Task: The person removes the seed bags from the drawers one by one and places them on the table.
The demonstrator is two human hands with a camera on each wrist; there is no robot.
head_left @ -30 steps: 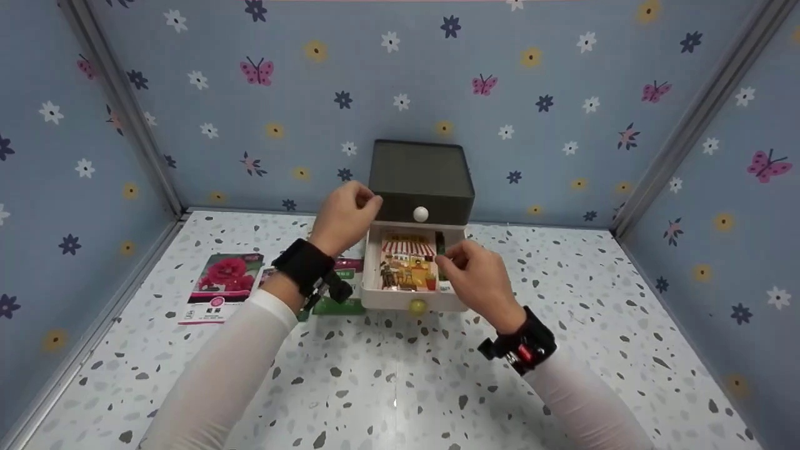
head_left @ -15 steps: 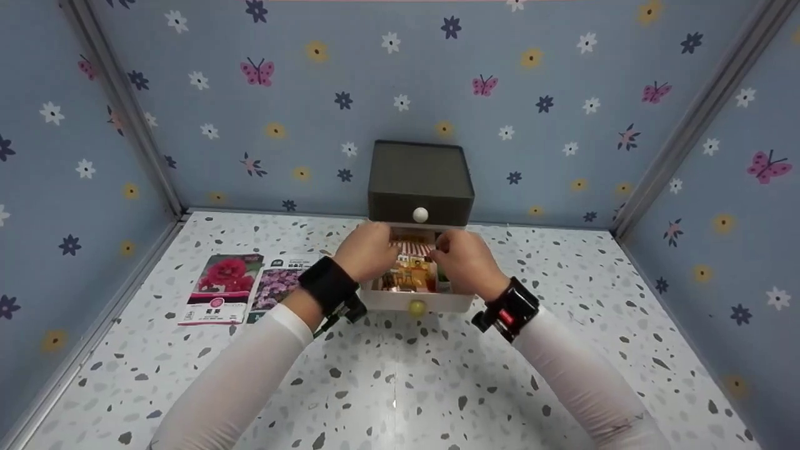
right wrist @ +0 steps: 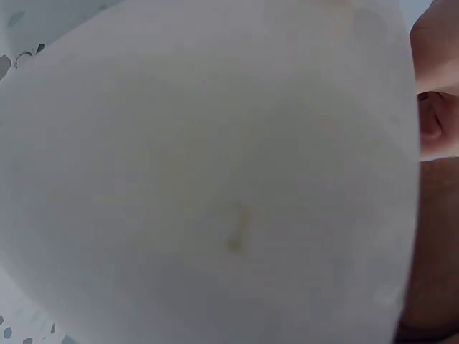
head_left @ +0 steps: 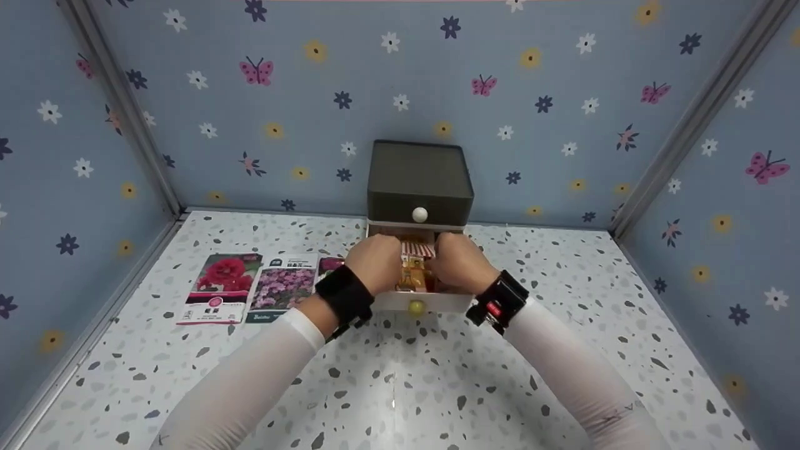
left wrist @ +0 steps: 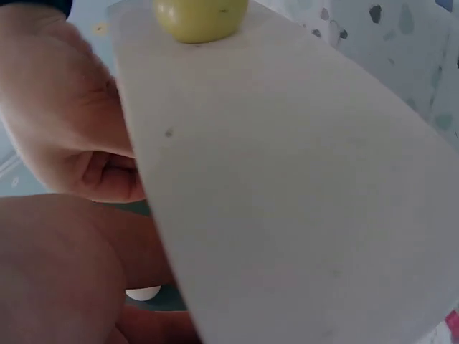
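Note:
A white drawer [head_left: 447, 304] with a yellow knob [head_left: 416, 307] stands pulled out below a dark green drawer front. In it lies a glossy packet [head_left: 415, 275] printed with a shop scene and a striped awning. My left hand [head_left: 376, 262] reaches into the drawer at the packet's left edge. My right hand [head_left: 461, 265] is inside at its right edge, fingers curled in the left wrist view. Both hands' fingertips are hidden, so I cannot tell whether they pinch the packet. Both wrist views are largely filled by the drawer's white front [left wrist: 287, 179].
Above the drawer is the dark green cabinet top [head_left: 420, 169] with a white knob [head_left: 420, 214], close to the flowered back wall. Left of it lie a red flower packet [head_left: 224, 278], a purple flower packet [head_left: 284, 287] and a third packet [head_left: 329, 265], partly behind my left wrist.
My left hand has come down from beside the cabinet to the packet's left edge. My right hand has shifted slightly left, and both hands now sit lower in the drawer.

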